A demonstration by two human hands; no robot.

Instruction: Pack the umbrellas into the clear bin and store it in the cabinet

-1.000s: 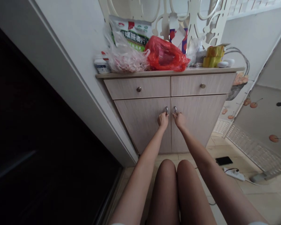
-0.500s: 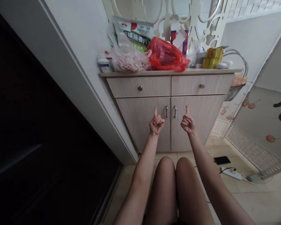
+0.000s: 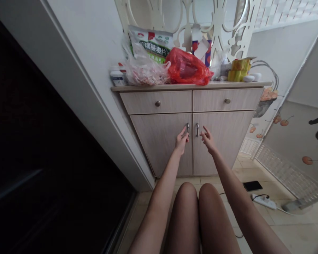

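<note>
Holds left hand (image 3: pixel 182 141) and right hand (image 3: pixel 208 141) beside handles (image 3: pixel 197 130) with vertical long axes, mid-frame. Shows index fingers (image 3: pixel 206 130) extended, others curled.

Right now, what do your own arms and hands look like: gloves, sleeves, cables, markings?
The slender-fingered left hand and similar right hand are ungloved, with no ring visible; finer details are too small to judge. The slim, tapering left forearm and right forearm are uncovered, with no sleeve, watch, cable or marking in view.
</note>
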